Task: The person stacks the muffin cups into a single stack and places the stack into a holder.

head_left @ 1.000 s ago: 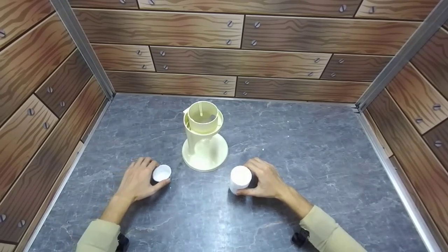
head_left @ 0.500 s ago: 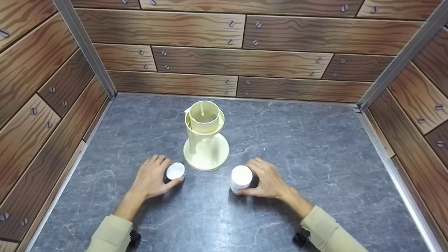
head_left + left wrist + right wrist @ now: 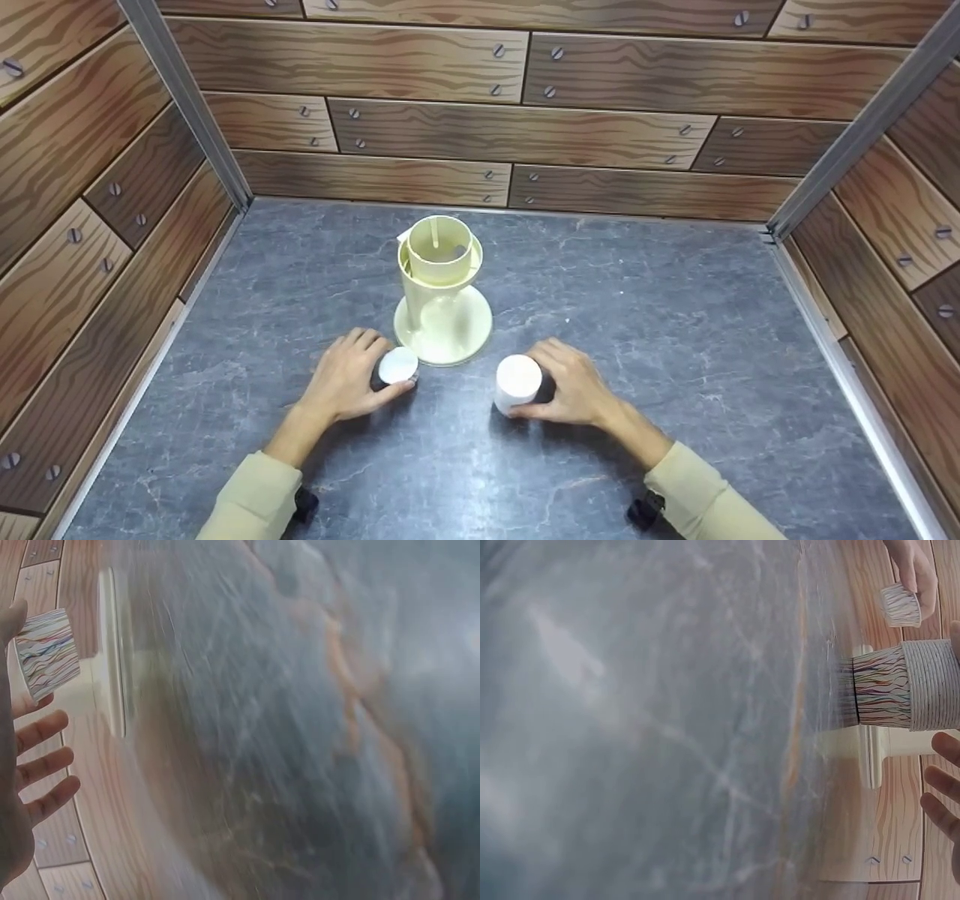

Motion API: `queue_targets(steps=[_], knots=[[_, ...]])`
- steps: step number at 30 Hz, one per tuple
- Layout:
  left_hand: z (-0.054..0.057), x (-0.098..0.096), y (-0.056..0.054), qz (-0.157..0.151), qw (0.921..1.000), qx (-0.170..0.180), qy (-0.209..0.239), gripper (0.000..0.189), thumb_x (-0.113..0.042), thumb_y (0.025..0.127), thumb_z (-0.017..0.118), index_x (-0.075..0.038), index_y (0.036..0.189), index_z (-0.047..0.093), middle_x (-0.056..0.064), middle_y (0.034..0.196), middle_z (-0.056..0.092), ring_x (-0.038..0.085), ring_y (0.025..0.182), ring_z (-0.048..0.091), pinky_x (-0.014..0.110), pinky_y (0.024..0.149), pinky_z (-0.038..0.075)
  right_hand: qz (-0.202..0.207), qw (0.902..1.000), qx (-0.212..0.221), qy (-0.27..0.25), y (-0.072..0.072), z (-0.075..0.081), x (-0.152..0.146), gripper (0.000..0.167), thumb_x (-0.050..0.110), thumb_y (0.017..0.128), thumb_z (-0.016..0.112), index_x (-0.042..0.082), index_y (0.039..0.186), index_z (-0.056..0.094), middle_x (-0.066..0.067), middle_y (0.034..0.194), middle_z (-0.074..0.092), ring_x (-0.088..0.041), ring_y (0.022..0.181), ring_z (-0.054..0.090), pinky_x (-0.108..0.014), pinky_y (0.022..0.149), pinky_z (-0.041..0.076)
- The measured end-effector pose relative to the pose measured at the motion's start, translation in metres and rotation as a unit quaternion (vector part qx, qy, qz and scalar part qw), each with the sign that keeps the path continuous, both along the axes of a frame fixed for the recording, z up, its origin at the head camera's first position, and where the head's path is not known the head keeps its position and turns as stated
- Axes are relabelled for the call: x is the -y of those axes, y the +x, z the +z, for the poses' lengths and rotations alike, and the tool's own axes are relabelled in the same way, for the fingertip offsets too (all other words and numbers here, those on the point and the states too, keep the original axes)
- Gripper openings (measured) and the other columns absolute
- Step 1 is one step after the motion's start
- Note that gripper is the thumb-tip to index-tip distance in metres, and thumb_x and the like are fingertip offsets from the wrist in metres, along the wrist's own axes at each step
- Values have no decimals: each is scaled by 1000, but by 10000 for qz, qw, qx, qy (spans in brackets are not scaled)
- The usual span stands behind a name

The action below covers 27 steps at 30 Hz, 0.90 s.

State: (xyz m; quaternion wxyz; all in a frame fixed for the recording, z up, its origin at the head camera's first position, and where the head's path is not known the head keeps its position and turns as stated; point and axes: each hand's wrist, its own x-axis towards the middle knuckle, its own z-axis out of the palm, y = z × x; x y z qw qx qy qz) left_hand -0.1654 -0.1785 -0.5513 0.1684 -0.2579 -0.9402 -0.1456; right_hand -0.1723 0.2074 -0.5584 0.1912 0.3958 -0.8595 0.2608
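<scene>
My left hand grips a small paper cup between thumb and forefinger. In the left wrist view, coloured wavy lines cover this cup, which is raised above the tabletop while the other fingers stretch out loosely. My right hand holds a stack of nested paper cups around its side. Ridged white rims top this stack in the right wrist view, and its patterned lower end stands at the tabletop. Behind and between the hands rises a pale yellow plastic stand with an open tube on a round base.
A grey marbled tabletop lies under everything. Wood-plank-patterned walls enclose it at the back and both sides, with metal strips along the corners and edges. Each sleeve has a black device at the wrist.
My left hand has moved right with the paper cup, closer to the stand's base and the stack. The right hand and the stack have stayed in place.
</scene>
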Motion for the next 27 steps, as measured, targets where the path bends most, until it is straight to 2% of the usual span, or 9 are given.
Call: queue_targets(steps=[11,18,22,27], knots=[[0,-20,-2,-152,9999,-11,-12,64,-72,86,69,-16,119,70,6,115,72,24,106,65,45,89,57,-25,10000,3,16,1,1,-1,67,67,68,90,16,108,70,3,100,73,-14,93,66,-33,81,59],[-2,-33,-4,-371,9990,-245,97,64,-72,86,69,-18,119,71,3,112,72,23,102,65,42,87,57,-46,9999,93,82,1,0,-1,68,69,70,88,17,110,70,4,101,73,-14,95,66,-32,83,59],[-3,-41,-5,-473,9983,-257,200,64,-71,85,70,-17,119,72,2,113,72,22,106,65,42,87,57,-68,9998,146,81,2,1,-1,68,70,70,87,17,111,70,4,102,73,-14,95,66,-32,83,59],[-2,-51,-7,-576,9973,-372,269,60,-69,84,73,-19,116,71,2,112,72,22,105,65,40,86,57,-76,9999,32,57,1,1,-1,67,69,70,88,17,109,70,4,100,72,-13,93,65,-32,81,58]])
